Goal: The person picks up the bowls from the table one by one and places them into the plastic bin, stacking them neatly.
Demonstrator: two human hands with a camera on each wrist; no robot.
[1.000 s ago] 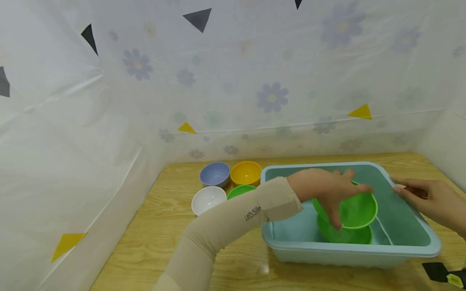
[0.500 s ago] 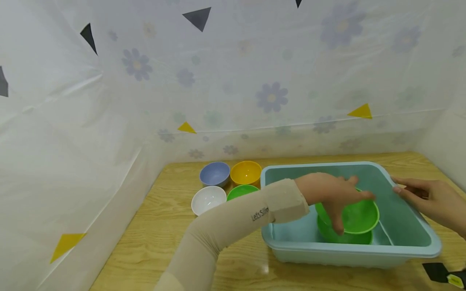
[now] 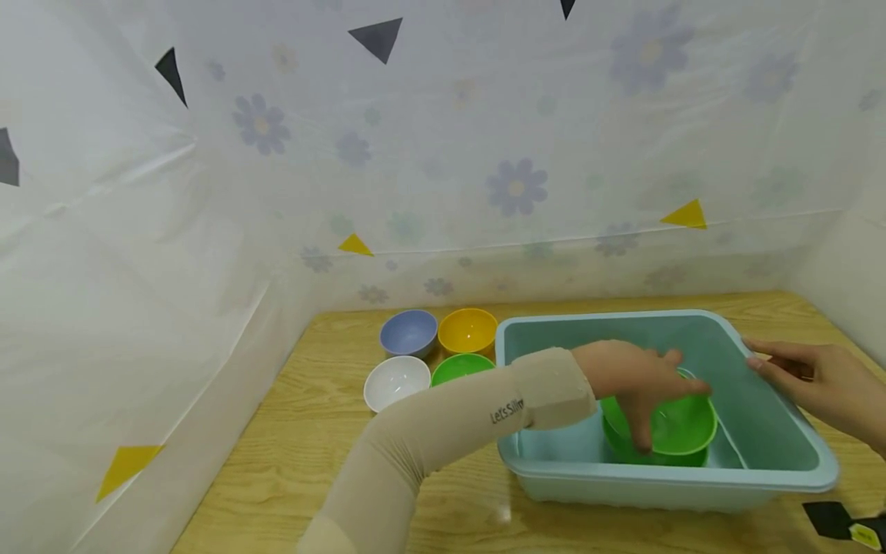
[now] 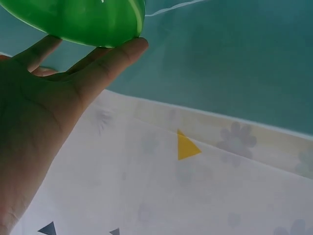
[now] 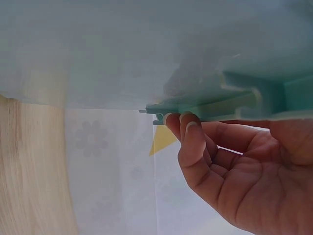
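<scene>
A light blue plastic tub (image 3: 664,481) stands on the wooden table at the right. Inside it my left hand (image 3: 657,400) holds a green bowl (image 3: 685,427) by its rim, thumb on the near side and fingers over the far side. This bowl sits low, nested on a second green bowl (image 3: 621,450) at the tub's bottom. The left wrist view shows the held green bowl (image 4: 83,19) against my left hand's fingers (image 4: 98,61). My right hand (image 3: 768,362) grips the tub's right rim; in the right wrist view its fingers (image 5: 188,132) curl under the tub's rim (image 5: 205,110).
Left of the tub stand a blue-grey bowl (image 3: 408,331), a yellow bowl (image 3: 467,329), a white bowl (image 3: 396,378) and another green bowl (image 3: 460,365). A floral plastic sheet walls the back and sides. A black tag (image 3: 831,517) lies at the front right.
My left hand has lowered the green bowl deeper into the tub, down onto the second green bowl. The right hand has stayed on the rim.
</scene>
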